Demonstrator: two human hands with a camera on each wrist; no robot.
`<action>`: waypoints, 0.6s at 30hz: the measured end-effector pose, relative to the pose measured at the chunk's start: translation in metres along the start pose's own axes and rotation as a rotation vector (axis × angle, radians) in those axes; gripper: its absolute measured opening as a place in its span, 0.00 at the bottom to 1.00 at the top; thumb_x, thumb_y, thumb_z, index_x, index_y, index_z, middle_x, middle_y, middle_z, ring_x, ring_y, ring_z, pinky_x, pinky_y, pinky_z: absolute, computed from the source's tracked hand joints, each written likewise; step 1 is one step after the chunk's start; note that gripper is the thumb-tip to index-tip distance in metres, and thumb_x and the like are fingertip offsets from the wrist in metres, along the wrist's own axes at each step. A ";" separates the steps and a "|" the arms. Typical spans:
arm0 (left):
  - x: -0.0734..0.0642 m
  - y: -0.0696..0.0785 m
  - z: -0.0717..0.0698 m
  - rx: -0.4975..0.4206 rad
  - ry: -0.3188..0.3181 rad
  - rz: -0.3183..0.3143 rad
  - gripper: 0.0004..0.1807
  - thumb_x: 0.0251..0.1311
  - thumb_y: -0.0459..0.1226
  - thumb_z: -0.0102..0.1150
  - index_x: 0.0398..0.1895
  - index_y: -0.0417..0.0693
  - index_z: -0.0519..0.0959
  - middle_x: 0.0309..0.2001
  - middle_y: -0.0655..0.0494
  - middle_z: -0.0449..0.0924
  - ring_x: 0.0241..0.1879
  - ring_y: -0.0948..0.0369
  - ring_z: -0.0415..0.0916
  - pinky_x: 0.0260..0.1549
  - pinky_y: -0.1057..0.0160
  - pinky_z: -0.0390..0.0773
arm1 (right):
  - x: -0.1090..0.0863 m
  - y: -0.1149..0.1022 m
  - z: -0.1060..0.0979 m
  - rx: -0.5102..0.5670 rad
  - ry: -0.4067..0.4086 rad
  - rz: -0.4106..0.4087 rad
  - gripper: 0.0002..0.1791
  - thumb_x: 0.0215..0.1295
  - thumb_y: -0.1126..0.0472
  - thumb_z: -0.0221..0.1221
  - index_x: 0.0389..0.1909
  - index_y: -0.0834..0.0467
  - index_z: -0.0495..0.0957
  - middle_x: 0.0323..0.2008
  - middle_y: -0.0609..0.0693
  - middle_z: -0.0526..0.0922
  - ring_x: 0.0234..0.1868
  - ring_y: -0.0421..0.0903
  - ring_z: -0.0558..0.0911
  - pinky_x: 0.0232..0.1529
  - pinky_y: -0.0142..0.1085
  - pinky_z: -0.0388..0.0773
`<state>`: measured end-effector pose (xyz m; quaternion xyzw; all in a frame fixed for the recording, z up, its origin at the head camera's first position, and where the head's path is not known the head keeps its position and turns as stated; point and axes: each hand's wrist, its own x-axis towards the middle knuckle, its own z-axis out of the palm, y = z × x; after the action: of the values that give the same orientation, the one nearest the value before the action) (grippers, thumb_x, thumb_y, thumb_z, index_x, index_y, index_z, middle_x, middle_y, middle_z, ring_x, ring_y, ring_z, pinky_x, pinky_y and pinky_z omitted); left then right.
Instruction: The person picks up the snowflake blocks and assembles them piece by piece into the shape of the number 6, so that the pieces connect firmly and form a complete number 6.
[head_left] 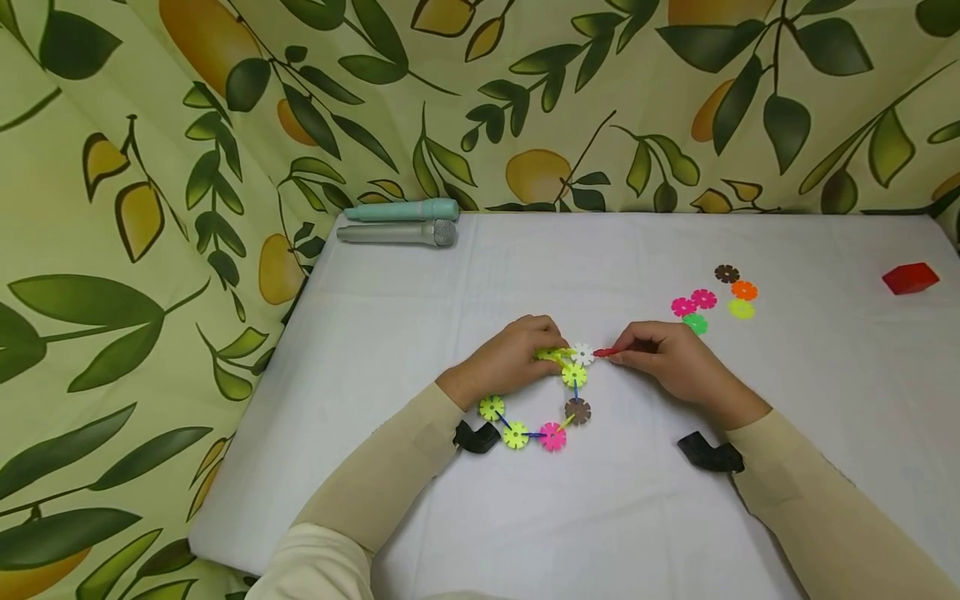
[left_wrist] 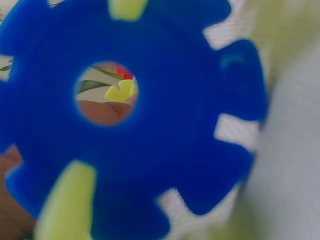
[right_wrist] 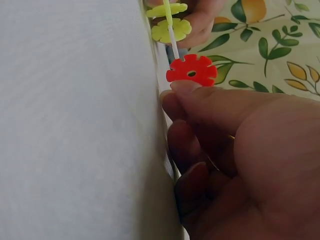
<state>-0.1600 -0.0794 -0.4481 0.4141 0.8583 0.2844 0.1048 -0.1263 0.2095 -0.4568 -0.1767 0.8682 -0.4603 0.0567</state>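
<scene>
Red disc [right_wrist: 204, 72]: likely light, stiff; best held by rim. Right hand [head_left: 675, 360] pinches it; left hand [head_left: 513, 354] pinches yellow disc [head_left: 551, 354].

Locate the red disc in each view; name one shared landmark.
Head: red disc, below-right of centre, pinched by the right hand.
Left wrist: probably the red patch through the blue disc's hole, upper left.
Right wrist: upper middle, slightly right of centre.
Landmark: the leaf-patterned curtain.

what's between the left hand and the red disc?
Head view: the white disc, plus a yellow disc at the fingers of the left hand. Right wrist view shows the white disc too, edge-on, by the red disc.
</scene>
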 end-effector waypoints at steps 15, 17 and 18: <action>0.001 0.001 0.000 0.004 -0.015 0.011 0.15 0.73 0.36 0.72 0.59 0.41 0.88 0.54 0.53 0.81 0.56 0.56 0.75 0.59 0.64 0.73 | 0.002 0.001 0.007 -0.041 0.037 -0.097 0.09 0.64 0.71 0.77 0.34 0.53 0.90 0.33 0.41 0.87 0.35 0.46 0.82 0.35 0.29 0.79; 0.001 0.000 0.001 0.004 -0.016 0.014 0.15 0.73 0.36 0.72 0.59 0.41 0.88 0.54 0.53 0.81 0.56 0.56 0.75 0.59 0.64 0.73 | 0.002 -0.001 0.008 -0.051 0.050 -0.096 0.09 0.63 0.71 0.77 0.34 0.54 0.91 0.33 0.42 0.88 0.35 0.46 0.82 0.35 0.29 0.79; 0.001 0.000 0.001 0.004 -0.017 0.016 0.15 0.74 0.36 0.72 0.59 0.40 0.88 0.54 0.53 0.81 0.57 0.55 0.75 0.60 0.64 0.73 | 0.002 -0.002 0.008 -0.056 0.056 -0.094 0.08 0.63 0.70 0.77 0.34 0.54 0.91 0.33 0.42 0.88 0.35 0.46 0.82 0.35 0.29 0.79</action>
<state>-0.1605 -0.0778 -0.4483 0.4233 0.8547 0.2801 0.1090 -0.1252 0.2017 -0.4599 -0.2059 0.8726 -0.4428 0.0060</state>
